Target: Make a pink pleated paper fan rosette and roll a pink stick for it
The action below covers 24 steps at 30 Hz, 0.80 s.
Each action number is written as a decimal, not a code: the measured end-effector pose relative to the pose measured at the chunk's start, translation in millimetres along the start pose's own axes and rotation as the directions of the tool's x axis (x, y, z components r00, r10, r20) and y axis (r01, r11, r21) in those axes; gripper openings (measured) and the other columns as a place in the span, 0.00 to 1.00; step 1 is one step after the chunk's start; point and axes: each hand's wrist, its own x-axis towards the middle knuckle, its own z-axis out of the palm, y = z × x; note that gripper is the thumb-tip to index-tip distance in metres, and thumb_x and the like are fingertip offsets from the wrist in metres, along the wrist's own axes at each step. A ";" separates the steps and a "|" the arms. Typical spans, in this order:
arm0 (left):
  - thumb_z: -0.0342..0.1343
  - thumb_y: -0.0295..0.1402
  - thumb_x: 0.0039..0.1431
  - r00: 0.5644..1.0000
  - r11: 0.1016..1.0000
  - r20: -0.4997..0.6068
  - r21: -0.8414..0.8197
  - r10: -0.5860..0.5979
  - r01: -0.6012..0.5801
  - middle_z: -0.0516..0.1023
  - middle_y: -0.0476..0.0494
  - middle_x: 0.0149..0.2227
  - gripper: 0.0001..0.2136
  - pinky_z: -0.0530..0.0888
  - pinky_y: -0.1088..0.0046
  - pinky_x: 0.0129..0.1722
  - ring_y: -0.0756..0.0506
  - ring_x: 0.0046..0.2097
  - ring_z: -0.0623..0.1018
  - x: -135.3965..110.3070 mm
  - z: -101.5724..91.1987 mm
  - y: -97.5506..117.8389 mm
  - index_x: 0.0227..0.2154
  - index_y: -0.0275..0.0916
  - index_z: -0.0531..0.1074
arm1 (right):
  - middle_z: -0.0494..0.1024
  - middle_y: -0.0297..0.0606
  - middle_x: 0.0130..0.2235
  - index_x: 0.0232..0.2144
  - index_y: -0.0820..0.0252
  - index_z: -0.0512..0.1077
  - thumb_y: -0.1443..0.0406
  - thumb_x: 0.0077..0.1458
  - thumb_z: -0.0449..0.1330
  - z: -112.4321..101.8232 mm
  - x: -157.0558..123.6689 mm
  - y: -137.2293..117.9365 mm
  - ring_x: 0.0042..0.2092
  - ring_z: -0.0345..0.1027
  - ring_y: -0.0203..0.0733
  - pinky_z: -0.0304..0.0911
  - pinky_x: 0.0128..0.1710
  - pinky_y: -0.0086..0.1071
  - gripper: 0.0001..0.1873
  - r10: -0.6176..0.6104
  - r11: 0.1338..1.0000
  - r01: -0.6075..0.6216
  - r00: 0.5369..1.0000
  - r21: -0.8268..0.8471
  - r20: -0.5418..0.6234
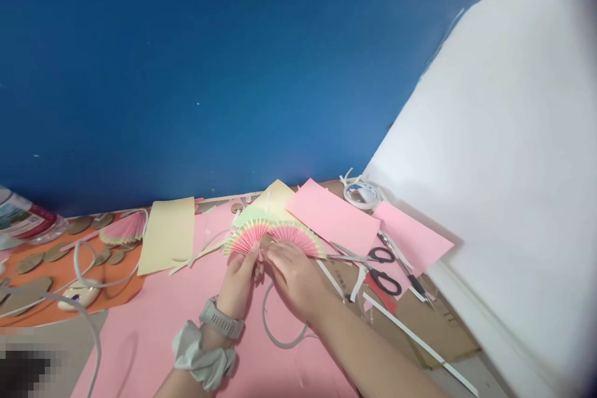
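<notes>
A pleated paper fan (298, 237), pink with a yellow-green rim, is spread in two halves above the pink sheet. My left hand (241, 268) pinches it near the lower middle, thumb pointing up along the folds. Close beside it, my right hand (291, 267) has its bent fingers pressed on the fan's centre. A small brown piece (266, 239) shows between the two halves, partly covered by fingers. Scissors (385, 270) with black handles lie right of the fan, blades pointing toward it. Below my hands a pale cable (275, 337) curves across the pink sheet (153, 323).
To the left are another pleated fan (124, 229), a yellow sheet (166, 233), brown cardboard rounds (32, 263) on orange paper, and a plastic container (28, 217). Pink sheets (331, 214), a tape roll (360, 194), a pen (415, 283) and paper strips (420, 342) lie right. A blue wall (209, 74) stands behind.
</notes>
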 end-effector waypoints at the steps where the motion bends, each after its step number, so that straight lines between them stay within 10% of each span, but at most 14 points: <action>1: 0.51 0.37 0.62 1.000 1.000 0.021 0.000 -0.005 0.005 0.73 0.51 0.27 0.11 0.72 0.76 0.24 0.53 0.24 0.72 -0.1 0.2 0.3 0.32 0.34 0.71 | 0.76 0.41 0.41 0.41 0.60 0.69 0.71 0.62 0.47 0.5 -0.4 0.6 0.46 0.67 0.43 0.61 0.51 0.43 0.12 0.000 1.000 0.000 1.000 -0.002 -0.009; 24: 0.50 0.38 0.63 0.992 0.987 0.101 -0.135 -0.071 0.084 0.69 0.54 0.23 0.12 0.66 0.79 0.18 0.56 0.19 0.66 0.3 9.2 8.1 0.31 0.33 0.69 | 0.76 0.43 0.43 0.47 0.61 0.67 0.71 0.61 0.49 3.7 -4.9 4.9 0.46 0.67 0.45 0.61 0.49 0.42 0.13 -0.015 0.999 0.015 1.000 -0.034 -0.008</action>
